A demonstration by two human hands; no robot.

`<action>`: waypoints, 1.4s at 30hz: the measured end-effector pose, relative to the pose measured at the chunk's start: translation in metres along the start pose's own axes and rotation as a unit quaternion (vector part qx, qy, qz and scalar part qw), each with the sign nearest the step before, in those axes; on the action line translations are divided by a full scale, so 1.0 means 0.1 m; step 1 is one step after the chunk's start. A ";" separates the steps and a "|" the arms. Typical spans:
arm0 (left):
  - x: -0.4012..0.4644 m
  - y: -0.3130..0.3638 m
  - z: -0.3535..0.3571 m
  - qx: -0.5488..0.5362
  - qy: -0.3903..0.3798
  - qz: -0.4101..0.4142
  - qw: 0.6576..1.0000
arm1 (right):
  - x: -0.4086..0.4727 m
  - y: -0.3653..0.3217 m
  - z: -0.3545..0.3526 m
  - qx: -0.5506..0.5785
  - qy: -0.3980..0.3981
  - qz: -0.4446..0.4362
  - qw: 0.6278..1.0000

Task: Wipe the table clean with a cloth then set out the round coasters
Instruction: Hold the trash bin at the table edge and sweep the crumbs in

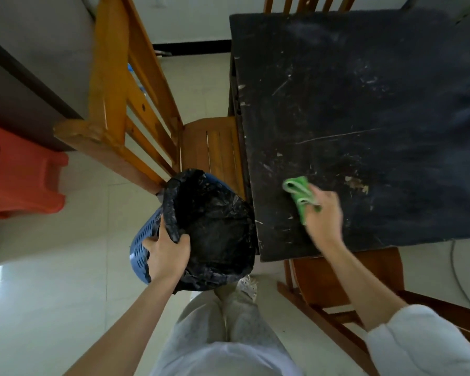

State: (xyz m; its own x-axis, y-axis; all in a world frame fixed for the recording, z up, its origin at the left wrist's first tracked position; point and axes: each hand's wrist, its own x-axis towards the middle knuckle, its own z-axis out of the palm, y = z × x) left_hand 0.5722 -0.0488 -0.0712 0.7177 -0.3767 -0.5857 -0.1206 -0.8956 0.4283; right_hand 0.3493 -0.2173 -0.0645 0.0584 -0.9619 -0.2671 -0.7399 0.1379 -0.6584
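Observation:
A dark, scratched table point(364, 104) fills the upper right, with pale smears and a patch of crumbs point(357, 183) near its front. My right hand point(324, 215) holds a folded green cloth point(300, 194) flat on the tabletop near the front left corner. My left hand point(168, 253) grips the rim of a blue waste bin point(141, 248) lined with a black bag point(212, 229), held tilted beside the table's left edge. No coasters are in view.
A wooden chair point(136, 104) stands left of the table, its seat point(212, 147) tucked under. Another wooden chair point(345, 278) sits at the table's front edge by my right arm. A red plastic stool point(17, 172) stands far left on the pale tiled floor.

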 end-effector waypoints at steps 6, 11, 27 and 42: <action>-0.01 0.01 0.00 0.007 -0.003 0.000 1.000 | 0.06 0.40 -0.34 -0.133 0.176 0.213 0.952; -0.01 0.04 0.00 0.009 -0.010 0.000 1.000 | -0.64 -0.11 0.39 0.027 -0.215 -0.094 0.972; 0.01 -0.02 -0.12 0.000 -0.018 0.036 0.999 | -0.33 -0.41 0.47 0.009 -0.096 -0.091 0.991; 0.04 -0.34 -0.07 -0.079 -0.048 -0.014 0.996 | -0.59 0.04 0.31 -0.009 0.064 0.016 0.998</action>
State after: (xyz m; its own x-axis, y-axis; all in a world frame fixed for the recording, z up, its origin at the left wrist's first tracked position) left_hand 0.5839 -0.0180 -0.0829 0.6498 -0.3791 -0.6588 0.0138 -0.8607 0.5089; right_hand 0.3636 -0.1529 -0.0738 -0.0512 -0.9794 -0.1951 -0.7524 0.1663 -0.6374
